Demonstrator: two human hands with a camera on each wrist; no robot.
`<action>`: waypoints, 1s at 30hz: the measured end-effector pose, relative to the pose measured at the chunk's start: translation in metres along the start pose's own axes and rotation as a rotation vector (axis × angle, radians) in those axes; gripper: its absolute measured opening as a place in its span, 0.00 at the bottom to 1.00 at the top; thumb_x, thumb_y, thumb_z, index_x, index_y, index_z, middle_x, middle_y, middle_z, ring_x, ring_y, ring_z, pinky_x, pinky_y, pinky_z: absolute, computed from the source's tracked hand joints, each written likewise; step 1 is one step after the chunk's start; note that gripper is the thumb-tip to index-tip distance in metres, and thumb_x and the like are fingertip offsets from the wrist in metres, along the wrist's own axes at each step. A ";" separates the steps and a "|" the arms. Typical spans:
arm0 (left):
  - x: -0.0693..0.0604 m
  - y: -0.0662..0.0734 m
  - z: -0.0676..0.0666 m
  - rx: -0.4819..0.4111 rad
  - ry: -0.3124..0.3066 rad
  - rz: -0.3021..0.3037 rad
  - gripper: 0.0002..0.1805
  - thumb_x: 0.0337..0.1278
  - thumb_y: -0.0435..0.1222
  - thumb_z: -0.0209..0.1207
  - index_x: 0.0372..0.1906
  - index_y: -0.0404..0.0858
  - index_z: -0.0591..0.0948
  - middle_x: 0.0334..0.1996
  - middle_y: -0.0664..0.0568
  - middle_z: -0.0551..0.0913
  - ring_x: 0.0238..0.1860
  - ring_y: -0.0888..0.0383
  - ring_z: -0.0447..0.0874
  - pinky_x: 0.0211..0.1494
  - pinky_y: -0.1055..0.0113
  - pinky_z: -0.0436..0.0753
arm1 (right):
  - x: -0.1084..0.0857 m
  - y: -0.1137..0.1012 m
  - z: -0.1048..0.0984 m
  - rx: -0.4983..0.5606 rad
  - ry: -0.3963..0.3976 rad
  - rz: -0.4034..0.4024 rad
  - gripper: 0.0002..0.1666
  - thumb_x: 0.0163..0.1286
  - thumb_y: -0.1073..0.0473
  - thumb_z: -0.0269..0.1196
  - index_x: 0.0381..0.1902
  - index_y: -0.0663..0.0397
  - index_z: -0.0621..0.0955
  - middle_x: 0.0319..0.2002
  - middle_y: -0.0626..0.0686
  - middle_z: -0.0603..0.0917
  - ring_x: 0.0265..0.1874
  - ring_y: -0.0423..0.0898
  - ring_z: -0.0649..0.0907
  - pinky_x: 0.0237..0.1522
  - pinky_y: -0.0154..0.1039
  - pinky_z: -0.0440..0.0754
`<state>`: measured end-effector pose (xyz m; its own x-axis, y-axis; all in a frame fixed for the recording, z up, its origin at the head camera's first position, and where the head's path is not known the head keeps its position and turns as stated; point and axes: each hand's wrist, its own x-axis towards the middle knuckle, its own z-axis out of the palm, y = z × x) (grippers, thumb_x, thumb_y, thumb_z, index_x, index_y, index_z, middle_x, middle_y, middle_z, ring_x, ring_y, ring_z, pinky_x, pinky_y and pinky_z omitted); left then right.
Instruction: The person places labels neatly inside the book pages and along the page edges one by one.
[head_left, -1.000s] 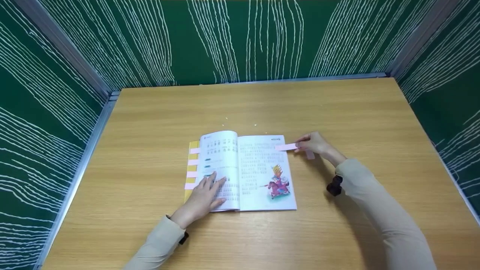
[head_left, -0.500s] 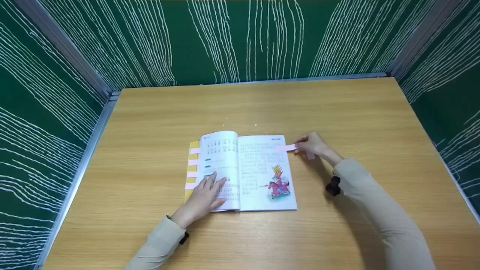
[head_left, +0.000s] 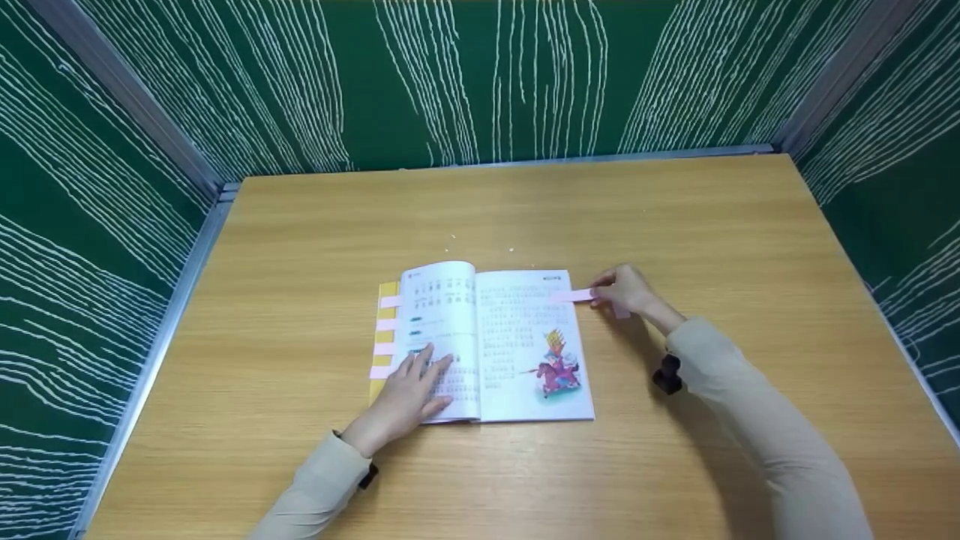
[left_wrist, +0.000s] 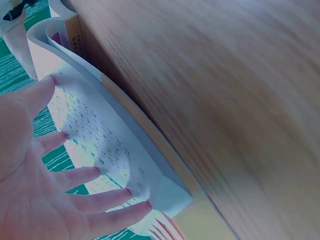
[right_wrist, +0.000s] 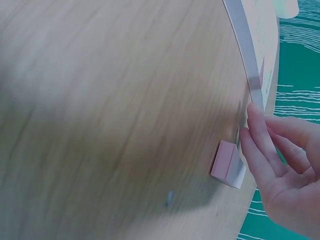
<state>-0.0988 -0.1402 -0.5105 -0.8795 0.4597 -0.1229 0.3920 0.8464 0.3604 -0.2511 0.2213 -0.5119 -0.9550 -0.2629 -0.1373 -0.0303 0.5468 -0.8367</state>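
Note:
An open book (head_left: 525, 409) lies on the table, with printed text on both pages and a horse-and-rider picture on the right one. My left hand (head_left: 405, 390) rests on the left page with its fingers spread, as the left wrist view (left_wrist: 65, 195) also shows. At the book's right edge my right hand (head_left: 630, 289) pinches the outer end of a pink paper strip (head_left: 572, 296); the strip's inner end lies over the right page near its top. Partly hidden under that hand is a small pink sticky-note pad (right_wrist: 227, 162) on the table.
Several pink tabs (head_left: 385, 325) stick out along the book's left side over a yellow edge. White scraps (head_left: 511, 250) lie on the wooden table (head_left: 525, 487) beyond the book. Green panels (head_left: 375, 82) with white lines stand around the table.
The pink strip now lies flatter against the right page than one second ago. My right hand has shifted very slightly left; my left hand has stayed still.

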 end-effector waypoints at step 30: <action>-0.001 0.002 -0.003 0.002 -0.016 -0.019 0.33 0.60 0.51 0.46 0.67 0.43 0.56 0.66 0.37 0.50 0.62 0.33 0.50 0.63 0.44 0.56 | -0.021 -0.008 0.020 -0.400 0.186 -0.342 0.10 0.60 0.66 0.58 0.37 0.70 0.79 0.34 0.63 0.80 0.31 0.54 0.80 0.34 0.45 0.80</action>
<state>-0.0984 -0.1398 -0.5066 -0.8822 0.4481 -0.1447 0.3761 0.8554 0.3560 -0.2249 0.2065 -0.5130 -0.9058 -0.3536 0.2334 -0.4230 0.7233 -0.5458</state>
